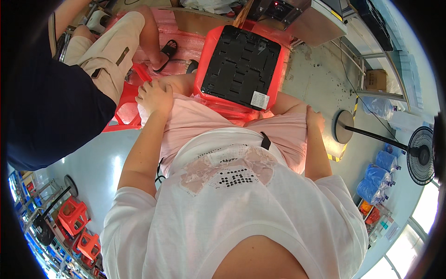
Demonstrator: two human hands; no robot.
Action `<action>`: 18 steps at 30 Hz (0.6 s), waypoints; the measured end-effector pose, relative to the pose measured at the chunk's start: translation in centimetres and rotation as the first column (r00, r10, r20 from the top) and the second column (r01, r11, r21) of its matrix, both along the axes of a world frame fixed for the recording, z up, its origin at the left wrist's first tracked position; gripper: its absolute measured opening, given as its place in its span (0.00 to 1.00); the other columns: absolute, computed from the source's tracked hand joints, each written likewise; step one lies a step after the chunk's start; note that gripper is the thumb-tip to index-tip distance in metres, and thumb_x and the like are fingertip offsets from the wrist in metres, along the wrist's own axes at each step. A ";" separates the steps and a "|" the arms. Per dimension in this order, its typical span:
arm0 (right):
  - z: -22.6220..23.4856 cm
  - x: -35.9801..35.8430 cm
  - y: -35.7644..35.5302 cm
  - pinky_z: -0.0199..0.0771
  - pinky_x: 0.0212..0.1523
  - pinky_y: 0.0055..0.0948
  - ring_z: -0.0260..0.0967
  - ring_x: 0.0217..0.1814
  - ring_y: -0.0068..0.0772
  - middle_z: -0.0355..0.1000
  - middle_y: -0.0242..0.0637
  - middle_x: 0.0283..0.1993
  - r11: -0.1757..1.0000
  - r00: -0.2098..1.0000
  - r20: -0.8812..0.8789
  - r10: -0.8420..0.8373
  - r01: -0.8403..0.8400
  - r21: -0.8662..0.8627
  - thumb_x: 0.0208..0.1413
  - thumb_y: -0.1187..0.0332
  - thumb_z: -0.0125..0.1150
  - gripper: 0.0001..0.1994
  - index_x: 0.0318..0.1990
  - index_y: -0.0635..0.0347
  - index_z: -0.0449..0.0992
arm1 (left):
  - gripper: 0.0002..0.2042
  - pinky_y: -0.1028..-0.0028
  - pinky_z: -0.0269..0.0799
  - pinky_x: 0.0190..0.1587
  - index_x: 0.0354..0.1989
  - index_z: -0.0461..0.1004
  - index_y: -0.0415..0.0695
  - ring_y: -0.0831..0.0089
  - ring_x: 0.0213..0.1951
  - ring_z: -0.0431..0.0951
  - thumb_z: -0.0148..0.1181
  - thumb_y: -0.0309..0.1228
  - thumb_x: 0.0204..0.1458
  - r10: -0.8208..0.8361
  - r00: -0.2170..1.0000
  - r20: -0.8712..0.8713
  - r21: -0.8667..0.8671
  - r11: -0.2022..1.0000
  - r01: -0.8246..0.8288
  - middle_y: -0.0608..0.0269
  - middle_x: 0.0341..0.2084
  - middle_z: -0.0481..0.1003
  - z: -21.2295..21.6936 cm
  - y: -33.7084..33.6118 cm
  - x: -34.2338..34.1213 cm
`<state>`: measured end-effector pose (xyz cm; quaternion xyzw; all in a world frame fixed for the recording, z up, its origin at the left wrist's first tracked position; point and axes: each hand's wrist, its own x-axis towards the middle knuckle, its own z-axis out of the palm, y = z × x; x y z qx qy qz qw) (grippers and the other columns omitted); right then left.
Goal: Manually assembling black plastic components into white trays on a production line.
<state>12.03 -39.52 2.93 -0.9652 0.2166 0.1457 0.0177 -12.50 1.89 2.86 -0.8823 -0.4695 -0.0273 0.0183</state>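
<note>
I am looking straight down at my white top and pink shorts. My left hand (pixel 154 96) rests on my left thigh, fingers loosely curled, holding nothing. My right hand (pixel 314 117) lies flat against the outer side of my right thigh, also with nothing in it. Between my knees a flat black moulded panel (pixel 240 65) with a small white label lies on top of a red plastic stool (pixel 211 44), a short way in front of both hands.
Another person in a dark top and beige shorts (pixel 109 51) sits at my left on a red stool, a sandalled foot near pink foam sheets (pixel 179 35). A standing fan (pixel 420 153) and water bottles (pixel 376 176) stand right. More red stools (pixel 72 216) lower left.
</note>
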 end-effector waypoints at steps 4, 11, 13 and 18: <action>0.3 0.1 0.1 0.59 0.55 0.46 0.59 0.57 0.53 0.62 0.51 0.55 1.000 1.000 -0.010 0.001 -0.001 -0.008 0.44 0.40 0.48 0.35 0.53 0.57 0.67 | 0.23 0.51 0.53 0.52 0.46 0.68 0.45 0.52 0.55 0.58 0.48 0.48 0.47 0.001 1.000 -0.005 0.000 1.000 -0.001 0.54 0.50 0.64 -0.2 0.1 0.0; 0.3 0.0 0.2 0.59 0.55 0.46 0.59 0.58 0.52 0.62 0.51 0.56 1.000 1.000 -0.010 -0.009 0.009 0.004 0.43 0.40 0.48 0.36 0.54 0.58 0.67 | 0.24 0.50 0.53 0.52 0.47 0.67 0.45 0.53 0.55 0.59 0.48 0.48 0.47 0.014 1.000 -0.023 -0.003 1.000 -0.014 0.55 0.50 0.64 -0.1 0.1 0.0; 0.2 0.0 0.2 0.59 0.55 0.46 0.59 0.58 0.52 0.61 0.51 0.56 1.000 1.000 -0.001 -0.008 0.008 0.007 0.43 0.39 0.48 0.36 0.54 0.57 0.66 | 0.24 0.50 0.53 0.52 0.47 0.67 0.45 0.53 0.55 0.59 0.48 0.48 0.47 0.023 0.999 -0.029 -0.013 1.000 -0.023 0.55 0.50 0.64 -0.2 0.2 0.0; 0.2 0.0 0.1 0.59 0.55 0.46 0.58 0.58 0.53 0.61 0.52 0.56 1.000 1.000 -0.008 -0.011 0.011 0.013 0.43 0.40 0.48 0.36 0.54 0.58 0.66 | 0.24 0.50 0.53 0.52 0.47 0.67 0.46 0.53 0.55 0.59 0.48 0.48 0.47 0.017 0.999 -0.034 -0.002 1.000 -0.017 0.55 0.50 0.64 -0.3 0.2 0.1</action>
